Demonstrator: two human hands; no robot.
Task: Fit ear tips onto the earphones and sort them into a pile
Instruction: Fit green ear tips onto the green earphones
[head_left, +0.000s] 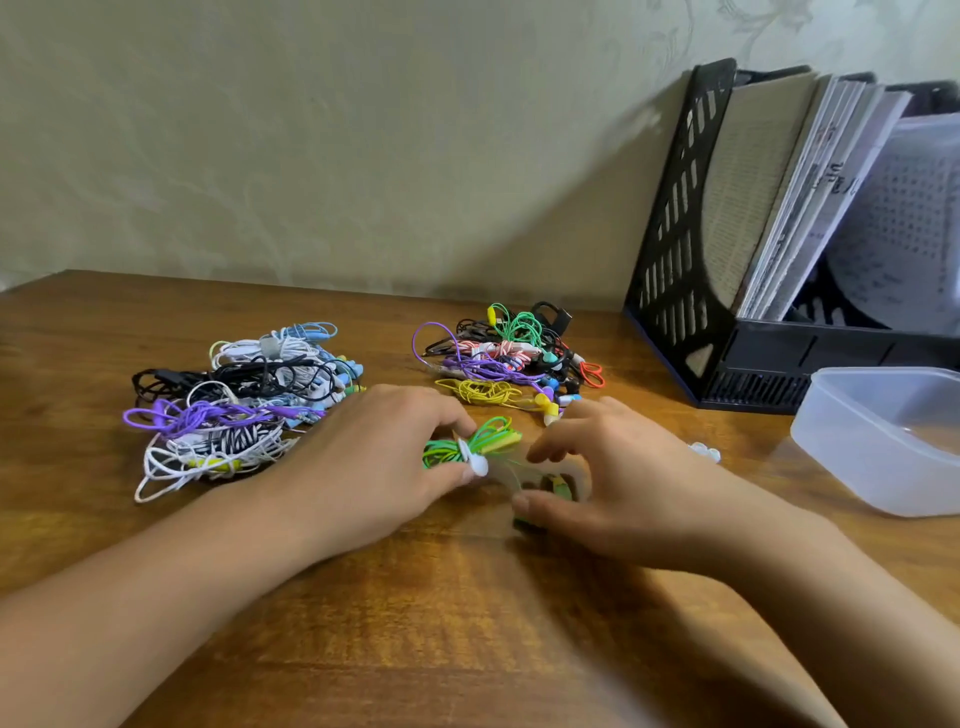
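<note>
The green earphones (470, 444) lie mid-tabletop between the two hands, coiled in a small bundle. The left hand (384, 457) pinches the bundle at its near end, where a white ear tip (478, 464) shows against thumb and fingertips. The right hand (587, 478) curls beside it over a blurred green piece, probably the other earbud; whether that grip is closed on it I cannot tell.

Judging by the layout, the work looks partly done. One pile of earphones (234, 405) sits to the left (white, black, purple, blue cords), another pile (509, 358) behind the hands, with purple, yellow, red and green. Which is finished and which is waiting cannot be read from here. A few loose ear tips (704, 451) lie by the right wrist, near a translucent plastic container (883, 441).

The tabletop (415, 623) is brown wood grain, set against a pale patterned wall (311, 130). A black file rack (691, 249) holds papers at the right.
</note>
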